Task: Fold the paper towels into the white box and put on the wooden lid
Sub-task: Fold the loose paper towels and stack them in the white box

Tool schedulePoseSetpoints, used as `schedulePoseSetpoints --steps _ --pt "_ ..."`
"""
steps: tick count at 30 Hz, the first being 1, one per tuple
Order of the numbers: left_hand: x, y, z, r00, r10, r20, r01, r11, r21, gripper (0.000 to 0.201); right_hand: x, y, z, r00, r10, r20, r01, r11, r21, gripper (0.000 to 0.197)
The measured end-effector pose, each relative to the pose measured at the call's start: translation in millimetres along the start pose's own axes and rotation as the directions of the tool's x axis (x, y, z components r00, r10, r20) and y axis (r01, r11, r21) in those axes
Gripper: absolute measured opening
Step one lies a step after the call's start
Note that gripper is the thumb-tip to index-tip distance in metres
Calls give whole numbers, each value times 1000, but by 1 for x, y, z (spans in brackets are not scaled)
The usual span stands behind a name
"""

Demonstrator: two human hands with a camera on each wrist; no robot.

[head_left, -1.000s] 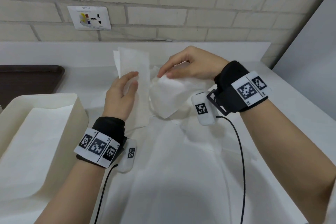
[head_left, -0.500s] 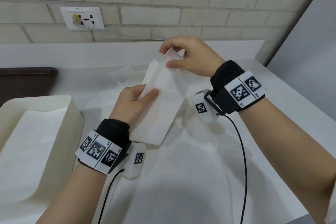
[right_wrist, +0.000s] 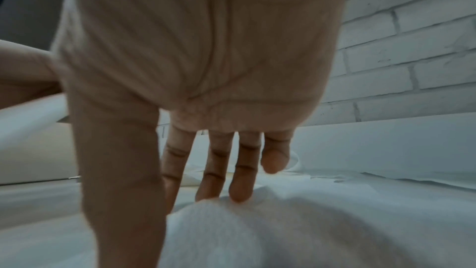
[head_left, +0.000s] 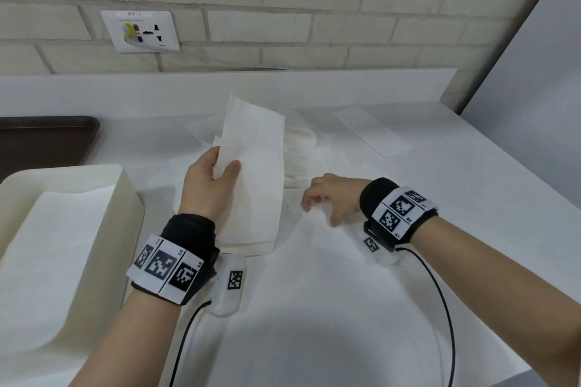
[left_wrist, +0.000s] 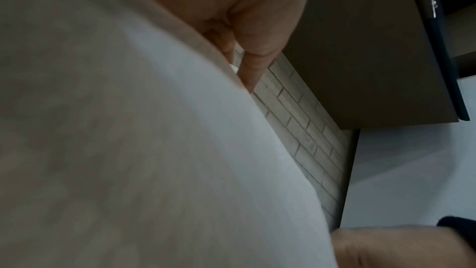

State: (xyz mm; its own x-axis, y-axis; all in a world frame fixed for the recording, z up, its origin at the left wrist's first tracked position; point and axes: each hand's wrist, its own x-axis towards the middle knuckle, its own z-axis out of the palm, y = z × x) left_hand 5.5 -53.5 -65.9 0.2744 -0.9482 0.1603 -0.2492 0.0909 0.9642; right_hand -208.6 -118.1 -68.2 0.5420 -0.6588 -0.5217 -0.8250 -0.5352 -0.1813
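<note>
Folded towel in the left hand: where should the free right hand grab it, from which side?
Probably the top right corner of the folded paper towel, approached from the right. The left hand pinches its left edge mid-height, so the sheet stands nearly upright with the right edge and top free. The right hand hovers open just right of it, above the loose towels.

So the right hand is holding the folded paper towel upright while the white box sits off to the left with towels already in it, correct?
Not quite: the left hand holds the folded paper towel upright, as the head view shows. The right hand holds nothing, its fingers reaching down to the sheets on the counter. The white box does sit to the left with towels in it.
</note>
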Motion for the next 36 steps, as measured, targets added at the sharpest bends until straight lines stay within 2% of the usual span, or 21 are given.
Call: schedulePoseSetpoints --steps 5,9,13,17,20,23,25,27,29,31,33,35,36 --pt "2 -3 -1 1000 2 -5 -1 999 52 35 4 0 -1 999 -7 -41 5 999 -48 34" --pt "4 -6 -3 1000 -8 -16 9 998 63 43 6 4 0 997 1 -74 1 1000 28 30" --pt "4 -7 -2 999 -18 -48 19 1000 19 50 3 8 -4 984 6 -180 25 986 166 31" --pt "1 -4 -2 998 -44 -53 42 998 -45 65 -12 9 -25 936 14 -351 75 968 238 15" --pt "3 -2 -1 997 -57 -42 55 997 -52 66 -24 7 -43 853 3 -522 178 939 296 4" --pt "7 -1 1 998 -47 -49 46 999 -27 49 -32 0 -58 741 35 -670 342 839 422 20" --pt "8 0 2 996 -69 -62 68 997 -21 39 -37 -8 -64 667 85 -740 478 713 513 25" --pt "7 1 3 994 -85 -72 83 996 -36 34 -41 -14 -67 615 151 -774 560 608 563 22" --pt "6 4 5 993 -95 -68 91 994 -68 29 -41 -24 -69 608 198 -769 599 521 608 15" --pt "6 8 8 993 -102 -52 96 989 -112 27 -37 -33 -68 626 241 -742 622 420 661 8" --pt "4 14 12 995 -99 -31 93 984 -153 25 -33 -43 -66 640 307 -704 615 344 709 10" --pt "2 20 15 996 -94 -3 91 973 -212 25 -28 -51 -62 652 361 -667 587 317 745 14" --pt "1 22 16 996 -93 10 93 965 -245 25 -25 -55 -59 656 394 -643 547 339 766 16"
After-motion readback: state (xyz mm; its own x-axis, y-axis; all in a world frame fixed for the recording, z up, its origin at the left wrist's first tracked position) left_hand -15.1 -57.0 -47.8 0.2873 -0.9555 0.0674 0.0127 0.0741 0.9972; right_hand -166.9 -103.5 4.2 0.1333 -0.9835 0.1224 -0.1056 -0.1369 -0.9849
